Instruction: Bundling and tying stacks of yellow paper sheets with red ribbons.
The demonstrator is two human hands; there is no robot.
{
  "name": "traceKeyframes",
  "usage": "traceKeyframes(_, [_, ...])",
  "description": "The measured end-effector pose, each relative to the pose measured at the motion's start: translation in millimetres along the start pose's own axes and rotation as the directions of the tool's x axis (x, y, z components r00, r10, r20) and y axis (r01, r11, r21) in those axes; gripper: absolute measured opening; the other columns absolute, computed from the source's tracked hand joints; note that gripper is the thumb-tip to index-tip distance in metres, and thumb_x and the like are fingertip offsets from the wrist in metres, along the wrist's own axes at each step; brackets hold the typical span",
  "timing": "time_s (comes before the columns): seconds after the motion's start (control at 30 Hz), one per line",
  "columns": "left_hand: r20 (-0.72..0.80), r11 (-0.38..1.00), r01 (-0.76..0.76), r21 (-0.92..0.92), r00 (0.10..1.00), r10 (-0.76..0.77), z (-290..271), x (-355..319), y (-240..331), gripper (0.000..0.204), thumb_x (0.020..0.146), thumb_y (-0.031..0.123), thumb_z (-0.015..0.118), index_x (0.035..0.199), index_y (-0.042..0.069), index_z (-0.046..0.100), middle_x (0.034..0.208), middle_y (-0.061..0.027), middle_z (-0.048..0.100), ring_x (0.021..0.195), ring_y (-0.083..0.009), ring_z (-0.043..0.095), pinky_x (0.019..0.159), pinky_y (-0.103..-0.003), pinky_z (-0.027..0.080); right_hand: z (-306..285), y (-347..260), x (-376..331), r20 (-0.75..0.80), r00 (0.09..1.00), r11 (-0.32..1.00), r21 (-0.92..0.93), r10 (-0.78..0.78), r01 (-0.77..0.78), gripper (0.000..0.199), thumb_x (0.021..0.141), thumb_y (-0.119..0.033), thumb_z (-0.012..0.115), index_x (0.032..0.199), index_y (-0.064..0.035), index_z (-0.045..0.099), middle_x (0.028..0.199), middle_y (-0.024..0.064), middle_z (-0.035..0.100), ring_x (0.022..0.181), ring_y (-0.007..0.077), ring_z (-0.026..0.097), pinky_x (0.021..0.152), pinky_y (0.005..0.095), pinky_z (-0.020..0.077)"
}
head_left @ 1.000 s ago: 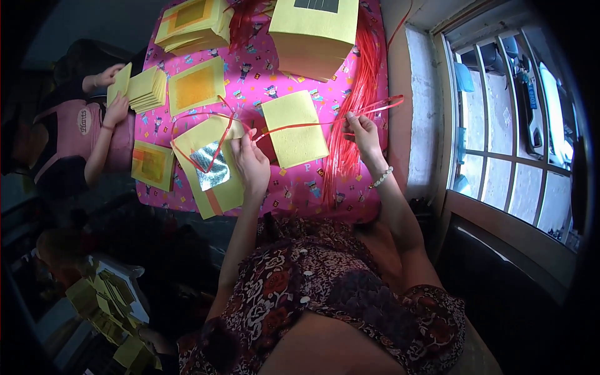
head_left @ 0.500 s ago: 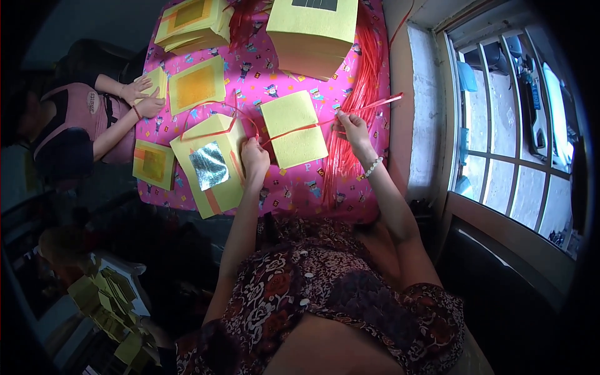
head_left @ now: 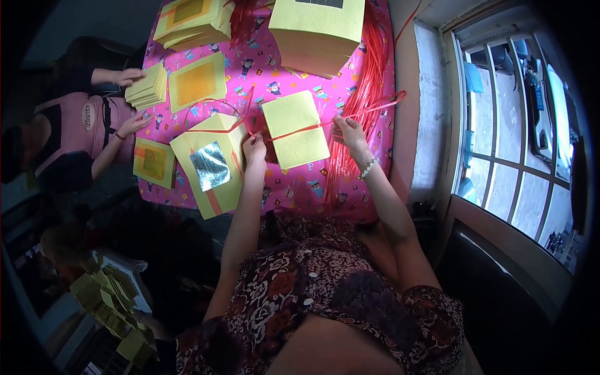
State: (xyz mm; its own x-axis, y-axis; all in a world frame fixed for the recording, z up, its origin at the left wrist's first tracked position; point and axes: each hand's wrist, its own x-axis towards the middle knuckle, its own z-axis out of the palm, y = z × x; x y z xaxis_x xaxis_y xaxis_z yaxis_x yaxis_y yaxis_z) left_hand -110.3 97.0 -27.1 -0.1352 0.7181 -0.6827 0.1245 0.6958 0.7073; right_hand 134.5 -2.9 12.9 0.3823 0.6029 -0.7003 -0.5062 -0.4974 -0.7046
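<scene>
Yellow paper bundle (head_left: 295,128): laid on the pink tablecloth (head_left: 300,187), crossed by a red string (head_left: 300,130). String pinched at the bundle's left edge by the left hand (head_left: 254,149), and drawn taut at its right by the right hand (head_left: 348,130). Foil-faced stack (head_left: 211,165) placed just left. Loose red strings (head_left: 365,94) heaped alongside. Smaller stack (head_left: 147,87) handled by another person's hands (head_left: 128,76).

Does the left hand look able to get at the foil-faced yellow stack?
Probably yes: the left hand sits right at the foil-faced yellow stack, with only the red string near it.
</scene>
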Motion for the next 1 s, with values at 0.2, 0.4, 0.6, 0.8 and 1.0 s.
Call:
traceKeyframes(0.2, [-0.031, 0.991, -0.119, 0.052, 0.992, 0.121, 5, 4, -5, 0.026, 0.098, 0.017, 0.049, 0.112, -0.001, 0.062, 0.099, -0.0068, 0.066, 0.087, -0.0142, 0.059, 0.079, -0.027, 0.046, 7, 1, 4, 0.003, 0.999, 0.999, 0.0, 0.035, -0.035, 0.025, 0.094, -0.032, 0.058, 0.091, -0.0076, 0.063, 0.08, 0.0006, 0.063, 0.073, 0.0123, 0.062, 0.066, 0.0289, 0.0508])
traceKeyframes(0.4, [-0.063, 0.999, -0.023, -0.04, 0.998, 0.021, 7, 6, -3, 0.023, 0.095, 0.013, 0.053, 0.112, -0.001, 0.061, 0.101, -0.0081, 0.066, 0.088, -0.0167, 0.061, 0.078, -0.029, 0.048, 11, 13, 16, -0.009, 0.996, 0.996, 0.008, 0.09, -0.09, 0.024, 0.093, -0.031, 0.059, 0.088, -0.008, 0.062, 0.077, 0.0004, 0.062, 0.07, 0.0121, 0.061, 0.064, 0.0286, 0.0499])
traceKeyframes(0.6, [-0.103, 0.979, 0.12, -0.167, 0.985, -0.138, 19, 18, -25, 0.027, 0.088, 0.01, 0.064, 0.111, -0.003, 0.059, 0.101, -0.013, 0.065, 0.086, -0.021, 0.063, 0.073, -0.034, 0.052, 14, 51, 43, -0.015, 0.998, 0.997, -0.033, 0.064, -0.065, 0.026, 0.091, -0.026, 0.062, 0.077, -0.0047, 0.062, 0.065, 0.0007, 0.06, 0.05, 0.0114, 0.055, 0.05, 0.0249, 0.0456])
traceKeyframes(0.8, [0.02, 0.932, 0.143, -0.334, 0.989, -0.145, 22, 40, -61, 0.029, 0.083, 0.002, 0.065, 0.11, -0.006, 0.057, 0.102, -0.0162, 0.065, 0.086, -0.0269, 0.066, 0.072, -0.038, 0.056, 33, 51, 35, -0.241, 0.951, 0.857, -0.513, -0.194, 0.044, 0.032, 0.083, -0.038, 0.068, 0.08, -0.0071, 0.071, 0.063, 0.0081, 0.064, 0.057, 0.0175, 0.06, 0.059, 0.0332, 0.0466])
traceKeyframes(1.0, [0.091, 0.885, 0.15, -0.442, 0.988, -0.122, 17, 52, -81, 0.024, 0.082, 0.003, 0.069, 0.102, -0.011, 0.065, 0.096, -0.0152, 0.067, 0.078, -0.021, 0.065, 0.066, -0.033, 0.053, 43, 53, 29, -0.31, 0.912, 0.82, -0.571, -0.269, 0.047, 0.029, 0.081, -0.037, 0.068, 0.09, -0.0099, 0.074, 0.072, 0.0116, 0.068, 0.067, 0.0247, 0.066, 0.066, 0.0365, 0.0501])
